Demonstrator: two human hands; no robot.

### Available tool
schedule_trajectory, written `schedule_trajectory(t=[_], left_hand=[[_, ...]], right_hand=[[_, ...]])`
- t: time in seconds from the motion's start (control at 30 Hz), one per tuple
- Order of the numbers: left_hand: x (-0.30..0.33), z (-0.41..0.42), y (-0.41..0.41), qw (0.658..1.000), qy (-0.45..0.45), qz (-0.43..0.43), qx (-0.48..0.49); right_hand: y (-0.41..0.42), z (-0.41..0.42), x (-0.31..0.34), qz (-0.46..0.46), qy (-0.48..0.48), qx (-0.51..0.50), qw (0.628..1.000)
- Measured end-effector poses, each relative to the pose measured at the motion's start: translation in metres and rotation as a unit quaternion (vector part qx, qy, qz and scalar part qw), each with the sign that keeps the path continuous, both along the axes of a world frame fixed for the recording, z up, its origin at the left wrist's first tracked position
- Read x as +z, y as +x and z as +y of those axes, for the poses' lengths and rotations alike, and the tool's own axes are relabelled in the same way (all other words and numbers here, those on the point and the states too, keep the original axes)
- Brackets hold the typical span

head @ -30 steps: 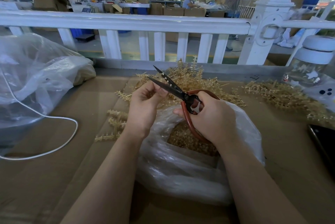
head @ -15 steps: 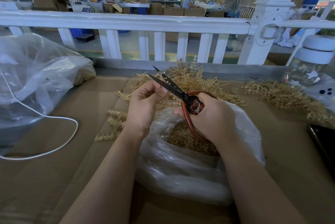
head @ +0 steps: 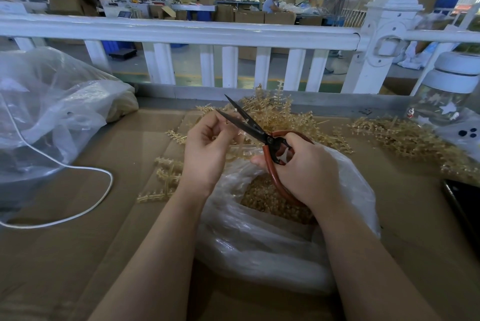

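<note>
**Fingertips close to open blades**

At far left a crumpled clear plastic sack (head: pixel 52 112) and a loose white cable (head: pixel 85 172) lie on the brown cardboard tabletop (head: pixel 65 255), well apart from the work. The left hand (head: pixel 207 149) has its fingers curled, pinching a thin amber plastic sprue piece (head: pixel 235 110) that is mostly hidden (only a pale tip shows at the blades). The black-bladed scissors (head: pixel 255 129) have their blades parted around that piece. The right hand (head: pixel 306 172) is wrapped round their red-brown loop handles, above the open clear bag of amber cut bits (head: pixel 259 250).

The likeliest harm is a nicked left fingertip, since the pinch sits right beside the cutting edges. A snipped bit could also fly past the bag into the heap of uncut amber sprues (head: pixel 402 136) at right.
</note>
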State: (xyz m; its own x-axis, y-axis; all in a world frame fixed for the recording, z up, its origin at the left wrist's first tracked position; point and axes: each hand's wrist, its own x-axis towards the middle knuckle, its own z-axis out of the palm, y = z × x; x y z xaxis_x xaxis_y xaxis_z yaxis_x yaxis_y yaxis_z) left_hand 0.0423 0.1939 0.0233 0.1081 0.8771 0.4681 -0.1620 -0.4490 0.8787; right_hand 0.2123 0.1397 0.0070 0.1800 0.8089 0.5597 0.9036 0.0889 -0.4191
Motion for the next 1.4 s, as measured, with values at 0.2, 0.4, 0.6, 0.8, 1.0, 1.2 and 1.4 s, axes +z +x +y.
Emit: schedule_trajectory(t=[0.2, 0.4, 0.6, 0.8, 1.0, 1.2, 1.4], left_hand=[[-0.0007, -0.0007, 0.0006, 0.999, -0.029, -0.012, 0.019], [0.0006, -0.0019, 0.0003, 0.998, -0.022, 0.027, 0.048], [-0.0019, 0.0027, -0.0012, 0.996, -0.054, 0.038, 0.055], [0.0008, -0.0005, -0.0001, 0.994, -0.042, 0.059, 0.077], [0.0002, 0.0026, -0.0008, 0.99, -0.076, 0.03, 0.114], [0.001, -0.0018, 0.0001, 0.993, -0.039, 0.088, 0.074], [0.002, -0.0041, 0.0025, 0.985, -0.007, 0.148, 0.086]], right_hand=[[0.0006, 0.0004, -0.0024, 0.016, 0.026, 0.004, 1.0], [0.0009, 0.0021, -0.003, -0.015, 0.045, 0.001, 0.999], [0.002, 0.0051, -0.0039, -0.048, 0.038, -0.01, 0.998], [0.0002, 0.0044, -0.0034, -0.042, 0.095, -0.001, 0.995], [-0.0003, 0.0052, -0.0049, 0.004, 0.136, -0.012, 0.991], [0.0008, 0.0029, -0.0049, 0.053, 0.135, -0.033, 0.989], [-0.0008, 0.0008, -0.001, 0.062, 0.124, -0.018, 0.99]])
